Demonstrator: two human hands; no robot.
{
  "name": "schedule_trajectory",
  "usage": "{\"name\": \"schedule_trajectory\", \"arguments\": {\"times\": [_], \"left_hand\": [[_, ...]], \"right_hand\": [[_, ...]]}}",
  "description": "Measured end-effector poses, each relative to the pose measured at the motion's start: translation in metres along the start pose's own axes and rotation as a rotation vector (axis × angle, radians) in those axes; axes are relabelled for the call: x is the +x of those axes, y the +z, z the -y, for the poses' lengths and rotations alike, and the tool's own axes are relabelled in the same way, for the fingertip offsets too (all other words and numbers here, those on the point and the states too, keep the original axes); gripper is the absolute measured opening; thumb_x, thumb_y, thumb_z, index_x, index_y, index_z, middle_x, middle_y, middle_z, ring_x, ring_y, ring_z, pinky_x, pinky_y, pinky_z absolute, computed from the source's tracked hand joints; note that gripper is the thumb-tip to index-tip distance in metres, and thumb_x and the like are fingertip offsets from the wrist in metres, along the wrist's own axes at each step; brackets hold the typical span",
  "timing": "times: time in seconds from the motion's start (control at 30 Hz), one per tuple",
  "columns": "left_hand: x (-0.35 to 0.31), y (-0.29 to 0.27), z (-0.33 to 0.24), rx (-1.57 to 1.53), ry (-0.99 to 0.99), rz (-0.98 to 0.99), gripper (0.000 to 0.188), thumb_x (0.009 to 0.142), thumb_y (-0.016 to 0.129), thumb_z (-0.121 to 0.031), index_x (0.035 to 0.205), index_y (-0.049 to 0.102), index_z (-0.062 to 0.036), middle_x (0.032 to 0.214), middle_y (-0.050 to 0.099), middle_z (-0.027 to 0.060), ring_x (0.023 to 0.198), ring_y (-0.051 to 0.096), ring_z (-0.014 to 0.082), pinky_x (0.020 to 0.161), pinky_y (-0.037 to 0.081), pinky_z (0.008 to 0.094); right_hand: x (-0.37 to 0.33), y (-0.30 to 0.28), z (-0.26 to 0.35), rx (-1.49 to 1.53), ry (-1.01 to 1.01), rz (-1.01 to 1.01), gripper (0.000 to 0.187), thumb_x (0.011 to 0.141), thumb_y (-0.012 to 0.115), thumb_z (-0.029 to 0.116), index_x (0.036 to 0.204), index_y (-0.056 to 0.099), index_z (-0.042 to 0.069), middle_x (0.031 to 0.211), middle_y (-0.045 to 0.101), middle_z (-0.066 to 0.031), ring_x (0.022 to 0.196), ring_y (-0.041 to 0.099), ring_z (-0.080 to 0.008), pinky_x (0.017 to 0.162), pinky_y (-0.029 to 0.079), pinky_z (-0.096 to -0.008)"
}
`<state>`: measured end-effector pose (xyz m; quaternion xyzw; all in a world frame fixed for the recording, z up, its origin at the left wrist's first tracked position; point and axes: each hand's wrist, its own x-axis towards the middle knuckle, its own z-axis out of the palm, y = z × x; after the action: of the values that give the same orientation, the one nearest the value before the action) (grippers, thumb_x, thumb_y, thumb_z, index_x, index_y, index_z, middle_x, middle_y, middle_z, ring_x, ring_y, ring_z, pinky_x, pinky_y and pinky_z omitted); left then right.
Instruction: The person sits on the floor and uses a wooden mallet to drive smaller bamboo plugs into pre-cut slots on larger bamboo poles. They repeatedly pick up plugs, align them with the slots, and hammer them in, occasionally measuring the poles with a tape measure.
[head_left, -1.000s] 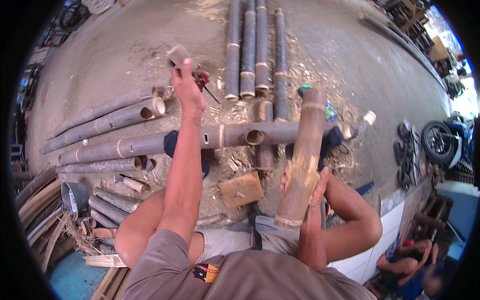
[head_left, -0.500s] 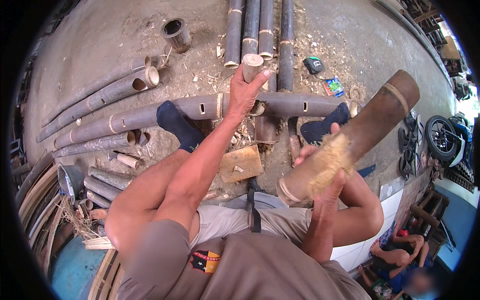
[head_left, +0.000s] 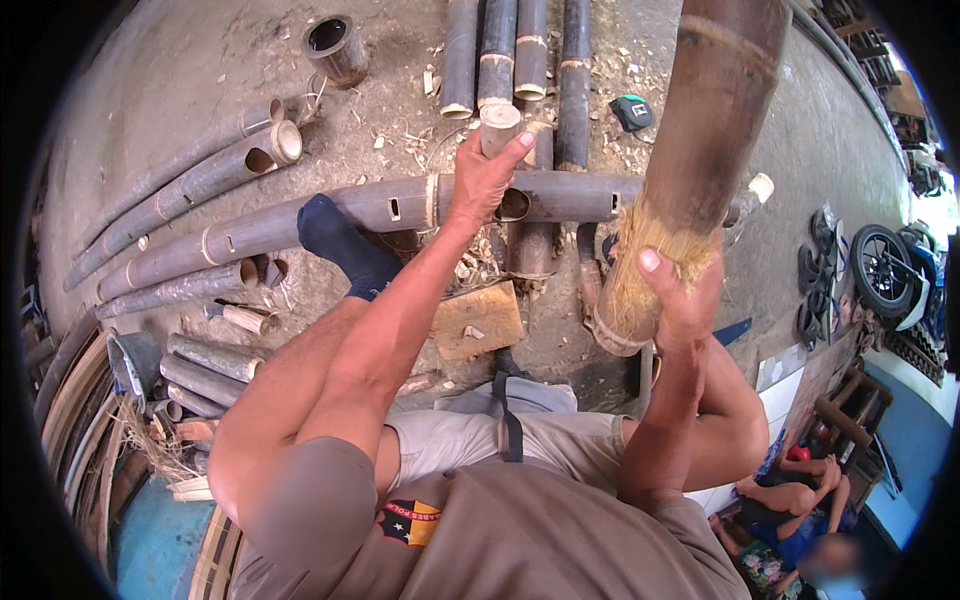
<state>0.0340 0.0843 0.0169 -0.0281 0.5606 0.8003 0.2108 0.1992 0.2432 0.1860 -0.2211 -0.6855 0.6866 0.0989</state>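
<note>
The long bamboo pole (head_left: 412,203) lay crosswise before you and was best guarded against rolling. Your right hand (head_left: 690,290) gripped the thick bamboo piece (head_left: 712,130) by its waist, where a firm hold seemed wise; your left hand (head_left: 482,182) was closed round the wooden stub (head_left: 499,120), best held steady. The pole looked grey-brown and slotted, the thick piece brown with shaggy yellow fibres, the stub pale-ended.
</note>
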Motion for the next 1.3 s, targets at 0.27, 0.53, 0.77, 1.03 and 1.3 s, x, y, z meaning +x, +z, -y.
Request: {"name": "schedule_trajectory", "arguments": {"times": [0.27, 0.53, 0.77, 1.03, 1.3], "left_hand": [[0.007, -0.005, 0.002, 0.015, -0.080, -0.062, 0.034, 0.093, 0.084, -0.031, 0.105, 0.063, -0.0075, 0.076, 0.057, -0.0046, 0.056, 0.047, 0.0028, 0.048, 0.037, 0.0225], [0.009, -0.004, 0.009, 0.085, -0.059, -0.075, 0.034, 0.091, 0.087, -0.025, 0.110, 0.067, -0.0056, 0.085, 0.065, -0.0025, 0.068, 0.056, 0.0054, 0.059, 0.046, 0.0241], [-0.011, -0.013, 0.022, 0.161, 0.046, -0.061, 0.034, 0.090, 0.088, -0.027, 0.109, 0.070, -0.0049, 0.081, 0.065, -0.0033, 0.067, 0.057, 0.0048, 0.056, 0.046, 0.0246], [-0.033, -0.015, 0.022, 0.205, 0.074, 0.008, 0.029, 0.090, 0.087, -0.017, 0.109, 0.072, -0.0024, 0.101, 0.075, 0.0005, 0.090, 0.067, 0.0085, 0.083, 0.055, 0.0290], [-0.052, -0.038, 0.037, 0.339, 0.146, 0.141, 0.039, 0.086, 0.089, -0.018, 0.117, 0.071, -0.0025, 0.109, 0.076, 0.0020, 0.099, 0.068, 0.0098, 0.091, 0.055, 0.0304]], "right_hand": [[0.063, 0.044, 0.090, -0.315, -0.254, 0.027, 0.075, 0.086, 0.085, 0.027, 0.147, 0.050, 0.000, 0.115, 0.074, -0.0165, 0.100, 0.073, -0.0244, 0.088, 0.059, -0.0397], [0.121, 0.068, 0.065, -1.463, -0.270, 0.482, 0.078, 0.088, 0.078, 0.039, 0.153, 0.049, 0.007, 0.097, 0.078, -0.0214, 0.084, 0.076, -0.0318, 0.080, 0.063, -0.0447], [0.088, 0.058, 0.033, -1.364, -0.196, 0.276, 0.089, 0.082, 0.084, 0.044, 0.156, 0.044, 0.013, 0.100, 0.076, -0.0263, 0.091, 0.076, -0.0422, 0.079, 0.061, -0.0513], [0.048, 0.053, 0.036, -0.836, -0.437, 0.110, 0.097, 0.078, 0.087, 0.035, 0.162, 0.041, 0.015, 0.108, 0.074, -0.0291, 0.092, 0.074, -0.0445, 0.084, 0.061, -0.0512], [0.000, 0.051, 0.026, -0.854, -0.379, 0.128, 0.108, 0.078, 0.086, 0.039, 0.167, 0.027, 0.021, 0.118, 0.070, -0.0316, 0.101, 0.073, -0.0476, 0.086, 0.059, -0.0544]]}}
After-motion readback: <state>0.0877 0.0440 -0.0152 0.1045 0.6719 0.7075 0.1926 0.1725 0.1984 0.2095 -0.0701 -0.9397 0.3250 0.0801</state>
